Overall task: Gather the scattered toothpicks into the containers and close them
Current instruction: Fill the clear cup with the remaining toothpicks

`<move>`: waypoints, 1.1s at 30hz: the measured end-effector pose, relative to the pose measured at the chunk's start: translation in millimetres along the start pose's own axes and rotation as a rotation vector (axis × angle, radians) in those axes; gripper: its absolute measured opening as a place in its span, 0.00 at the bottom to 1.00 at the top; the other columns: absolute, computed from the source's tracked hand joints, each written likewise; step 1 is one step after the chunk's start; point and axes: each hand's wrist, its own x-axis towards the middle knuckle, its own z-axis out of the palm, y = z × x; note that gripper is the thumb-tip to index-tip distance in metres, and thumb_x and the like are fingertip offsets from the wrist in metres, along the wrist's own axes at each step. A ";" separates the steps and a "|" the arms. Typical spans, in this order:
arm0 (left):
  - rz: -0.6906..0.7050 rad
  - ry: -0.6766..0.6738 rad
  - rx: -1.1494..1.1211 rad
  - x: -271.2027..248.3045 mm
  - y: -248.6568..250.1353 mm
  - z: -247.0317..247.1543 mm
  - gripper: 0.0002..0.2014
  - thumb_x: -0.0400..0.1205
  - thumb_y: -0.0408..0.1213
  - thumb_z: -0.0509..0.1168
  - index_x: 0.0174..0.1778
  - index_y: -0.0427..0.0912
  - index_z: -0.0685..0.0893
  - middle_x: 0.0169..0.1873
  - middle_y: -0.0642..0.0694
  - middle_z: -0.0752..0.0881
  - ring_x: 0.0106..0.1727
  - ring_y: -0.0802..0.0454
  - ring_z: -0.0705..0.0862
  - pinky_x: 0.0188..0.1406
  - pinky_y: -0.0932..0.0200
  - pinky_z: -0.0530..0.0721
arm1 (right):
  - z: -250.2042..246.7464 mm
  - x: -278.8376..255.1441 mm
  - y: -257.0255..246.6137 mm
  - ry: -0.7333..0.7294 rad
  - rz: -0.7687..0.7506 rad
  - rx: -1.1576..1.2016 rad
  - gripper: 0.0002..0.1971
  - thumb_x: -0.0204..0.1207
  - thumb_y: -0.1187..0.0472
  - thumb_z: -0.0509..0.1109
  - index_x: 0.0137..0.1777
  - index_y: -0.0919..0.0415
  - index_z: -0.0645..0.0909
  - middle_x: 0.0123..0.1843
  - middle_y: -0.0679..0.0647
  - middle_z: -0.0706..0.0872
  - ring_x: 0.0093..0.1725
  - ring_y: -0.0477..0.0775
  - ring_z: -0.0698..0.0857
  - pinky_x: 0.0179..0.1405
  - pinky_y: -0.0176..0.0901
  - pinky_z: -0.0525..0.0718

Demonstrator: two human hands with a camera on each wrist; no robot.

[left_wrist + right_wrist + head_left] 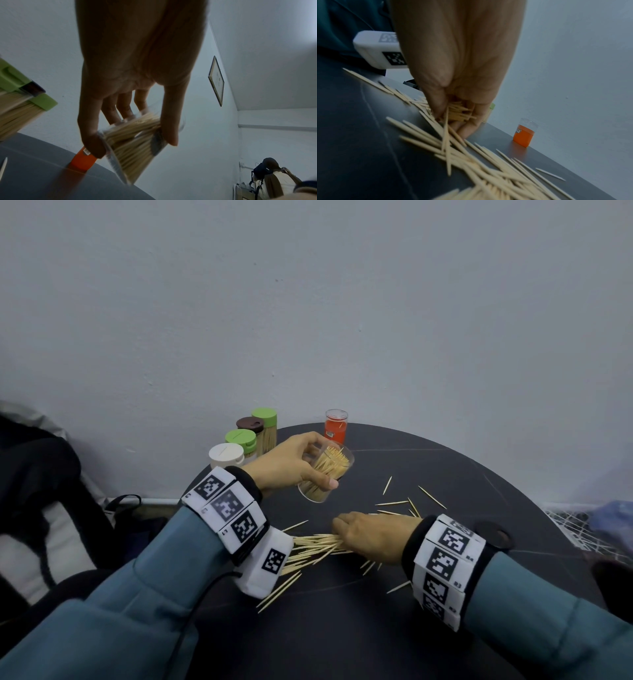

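Toothpicks bunched within right-hand fingers

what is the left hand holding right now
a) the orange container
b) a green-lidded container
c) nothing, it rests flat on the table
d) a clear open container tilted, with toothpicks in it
d: the left hand grips a clear, lidless container tilted above the table, part-filled with toothpicks, while the orange container and the green-lidded ones stand untouched at the back.
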 end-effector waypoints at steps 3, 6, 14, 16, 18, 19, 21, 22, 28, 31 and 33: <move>0.001 0.003 0.010 -0.2 -0.1 -0.3 0.25 0.69 0.27 0.77 0.59 0.44 0.77 0.52 0.45 0.84 0.56 0.49 0.83 0.57 0.54 0.82 | -0.7 -1.1 1.2 0.007 0.030 0.020 0.14 0.82 0.73 0.52 0.66 0.71 0.66 0.66 0.65 0.71 0.66 0.61 0.72 0.64 0.47 0.69; 0.006 0.011 0.005 -0.2 0.1 -1.1 0.24 0.69 0.27 0.77 0.57 0.46 0.77 0.51 0.45 0.84 0.55 0.49 0.83 0.57 0.54 0.81 | -2.3 -2.9 2.9 0.013 0.077 0.064 0.16 0.81 0.74 0.52 0.67 0.71 0.66 0.67 0.64 0.70 0.67 0.61 0.72 0.65 0.47 0.68; 0.003 0.051 -0.030 -1.9 0.5 -3.9 0.25 0.70 0.26 0.76 0.61 0.44 0.76 0.51 0.45 0.84 0.50 0.54 0.83 0.46 0.65 0.82 | -1.4 -7.4 23.0 0.111 0.196 0.367 0.05 0.83 0.70 0.52 0.51 0.61 0.61 0.55 0.61 0.76 0.47 0.52 0.72 0.48 0.41 0.69; 0.001 0.066 -0.031 -0.9 -0.3 -4.7 0.26 0.70 0.27 0.77 0.61 0.44 0.76 0.54 0.43 0.84 0.54 0.51 0.83 0.50 0.62 0.82 | -3.1 -10.6 28.4 0.164 0.225 0.485 0.01 0.85 0.64 0.52 0.51 0.60 0.62 0.47 0.57 0.76 0.43 0.51 0.74 0.43 0.41 0.72; -0.002 0.082 -0.050 0.3 -0.9 -4.9 0.26 0.69 0.26 0.77 0.60 0.45 0.76 0.54 0.43 0.84 0.56 0.50 0.82 0.51 0.59 0.82 | -5.7 -14.3 34.3 0.233 0.241 0.582 0.04 0.87 0.60 0.51 0.52 0.60 0.64 0.41 0.51 0.75 0.37 0.47 0.73 0.36 0.36 0.72; -0.005 0.088 -0.055 0.6 -1.1 -4.9 0.25 0.70 0.26 0.77 0.59 0.45 0.76 0.53 0.44 0.84 0.56 0.50 0.82 0.52 0.59 0.81 | -7.0 -15.6 37.4 0.263 0.245 0.619 0.06 0.87 0.59 0.50 0.52 0.60 0.64 0.40 0.49 0.75 0.37 0.45 0.73 0.35 0.34 0.72; -0.012 0.101 -0.052 1.9 -1.8 -4.8 0.25 0.70 0.27 0.77 0.59 0.46 0.76 0.53 0.45 0.84 0.56 0.50 0.82 0.55 0.56 0.81 | -8.7 -17.2 42.2 0.322 0.249 0.673 0.08 0.87 0.57 0.49 0.52 0.61 0.65 0.43 0.49 0.76 0.40 0.46 0.75 0.42 0.36 0.75; -0.014 0.108 -0.055 2.4 -2.1 -4.7 0.25 0.70 0.27 0.77 0.58 0.46 0.76 0.54 0.44 0.84 0.57 0.49 0.82 0.58 0.54 0.81 | -9.6 -17.7 43.8 0.353 0.249 0.702 0.09 0.87 0.56 0.49 0.52 0.61 0.66 0.43 0.49 0.76 0.42 0.48 0.76 0.45 0.39 0.75; -0.028 0.027 -0.044 1.7 -4.1 -1.2 0.23 0.71 0.26 0.76 0.56 0.49 0.76 0.50 0.46 0.85 0.51 0.54 0.84 0.52 0.58 0.82 | -30.4 -22.4 47.2 0.637 0.254 0.812 0.07 0.87 0.61 0.48 0.51 0.61 0.66 0.43 0.50 0.76 0.46 0.50 0.77 0.42 0.39 0.73; -0.040 -0.001 -0.039 2.2 -4.7 0.8 0.23 0.71 0.26 0.76 0.55 0.49 0.76 0.50 0.46 0.85 0.54 0.51 0.84 0.59 0.53 0.82 | -43.5 -24.7 48.4 0.661 0.219 0.754 0.07 0.87 0.62 0.47 0.53 0.61 0.65 0.48 0.53 0.76 0.48 0.50 0.76 0.42 0.38 0.73; -0.044 0.000 -0.045 2.5 -5.1 1.2 0.23 0.70 0.26 0.76 0.56 0.48 0.76 0.50 0.46 0.86 0.55 0.50 0.84 0.62 0.51 0.81 | -47.9 -22.5 49.6 0.682 0.198 0.787 0.07 0.87 0.62 0.48 0.53 0.62 0.66 0.44 0.51 0.76 0.44 0.49 0.75 0.39 0.36 0.72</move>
